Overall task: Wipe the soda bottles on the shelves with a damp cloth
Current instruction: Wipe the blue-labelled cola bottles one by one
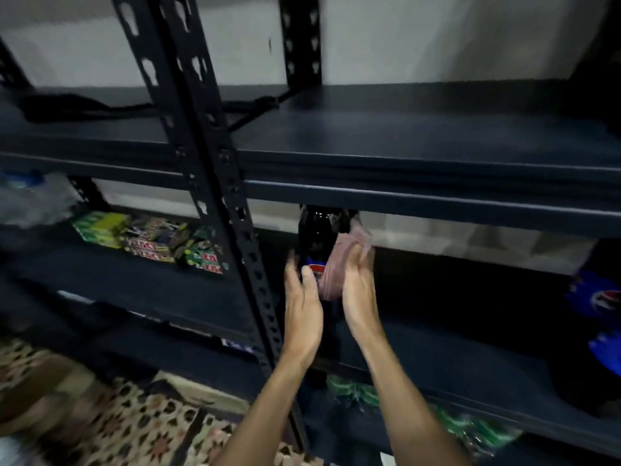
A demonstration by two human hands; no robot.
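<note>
One dark soda bottle [314, 237] at frame centre is gripped by the left hand [302, 307]. A pinkish cloth [336, 267] is held against its right side by the right hand [358, 297].

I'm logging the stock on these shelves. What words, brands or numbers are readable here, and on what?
Nothing can be quoted with confidence.
Snack boxes: red-banded lettering, too blurred to read.
Soda bottle in the left hand: red, white and blue label, no legible letters.
Cloth in the right hand: no print visible.
Bottles at far right: blue labels with a round emblem, wording blurred.
</note>
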